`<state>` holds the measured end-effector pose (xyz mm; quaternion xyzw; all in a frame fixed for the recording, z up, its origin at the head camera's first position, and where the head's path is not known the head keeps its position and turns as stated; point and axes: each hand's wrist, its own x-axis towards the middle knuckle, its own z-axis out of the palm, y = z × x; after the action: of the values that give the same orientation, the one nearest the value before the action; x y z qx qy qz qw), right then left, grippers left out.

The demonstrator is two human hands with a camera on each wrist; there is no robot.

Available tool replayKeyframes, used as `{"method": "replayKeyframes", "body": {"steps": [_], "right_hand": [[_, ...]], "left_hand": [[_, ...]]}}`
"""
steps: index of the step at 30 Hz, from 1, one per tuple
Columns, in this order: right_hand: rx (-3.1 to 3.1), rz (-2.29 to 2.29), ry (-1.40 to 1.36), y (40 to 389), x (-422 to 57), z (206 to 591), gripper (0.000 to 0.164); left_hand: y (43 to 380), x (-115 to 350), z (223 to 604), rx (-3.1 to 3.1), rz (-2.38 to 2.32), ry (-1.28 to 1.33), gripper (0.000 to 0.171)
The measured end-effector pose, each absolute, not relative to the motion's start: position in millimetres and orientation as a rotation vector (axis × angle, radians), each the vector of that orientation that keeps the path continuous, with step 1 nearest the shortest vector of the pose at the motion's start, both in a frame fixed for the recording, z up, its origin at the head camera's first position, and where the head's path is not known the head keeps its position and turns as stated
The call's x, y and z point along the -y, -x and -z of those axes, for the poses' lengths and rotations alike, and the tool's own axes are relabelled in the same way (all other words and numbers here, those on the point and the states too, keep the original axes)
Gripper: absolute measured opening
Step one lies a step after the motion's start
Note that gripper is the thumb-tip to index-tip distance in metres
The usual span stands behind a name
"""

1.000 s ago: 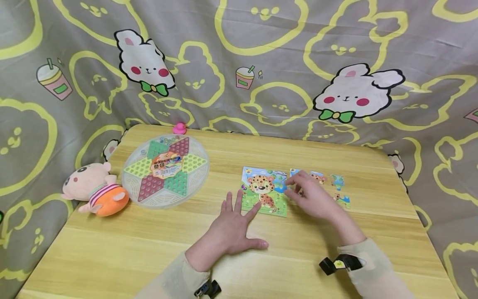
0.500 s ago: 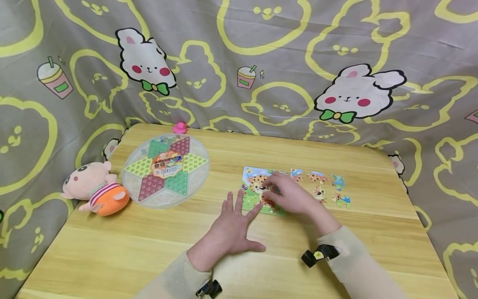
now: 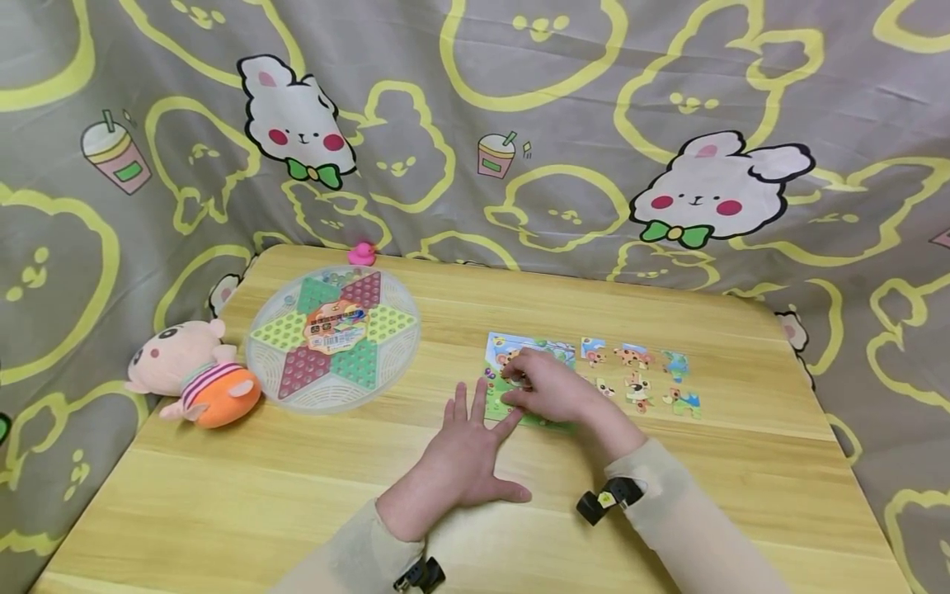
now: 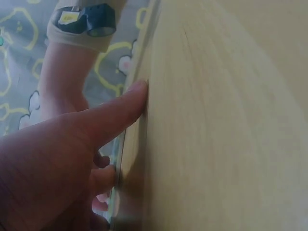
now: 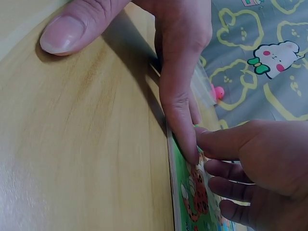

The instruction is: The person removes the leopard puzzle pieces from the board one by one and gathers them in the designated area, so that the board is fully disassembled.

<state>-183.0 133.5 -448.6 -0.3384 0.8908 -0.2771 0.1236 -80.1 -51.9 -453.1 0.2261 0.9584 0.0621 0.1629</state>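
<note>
My left hand point(image 3: 460, 462) lies spread on the table, its index fingertip on the lower left part of a leopard puzzle board point(image 3: 493, 406). In the right wrist view, that finger touches the edge of the board point(image 5: 195, 197). My right hand point(image 3: 552, 389) reaches over the board with bent fingers, thumb and index fingertips low over the picture's left half. Whether a piece is between them I cannot tell. The hand covers much of the leopard. Several loose puzzle pieces point(image 3: 637, 388) lie in two rows right of the board.
A round Chinese checkers board point(image 3: 404, 351) lies left of the puzzle, with a pink rubber duck point(image 3: 362, 254) behind it. A plush toy point(image 3: 196, 375) in orange shorts rests at the left edge of the wooden table point(image 3: 705, 528). A patterned curtain point(image 3: 416, 49) hangs behind.
My right hand has moved left from beside the loose pieces to over the board's left half, uncovering pieces behind it. My left hand has stayed in place.
</note>
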Motion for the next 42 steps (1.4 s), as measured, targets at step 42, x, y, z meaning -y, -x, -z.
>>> {"method": "replayKeyframes", "body": {"steps": [42], "right_hand": [[-2.428,1.348,0.737,174,-159,433,0.007]], "left_hand": [[75,53,449,-2.738,-0.236,-0.660,0.116]]}}
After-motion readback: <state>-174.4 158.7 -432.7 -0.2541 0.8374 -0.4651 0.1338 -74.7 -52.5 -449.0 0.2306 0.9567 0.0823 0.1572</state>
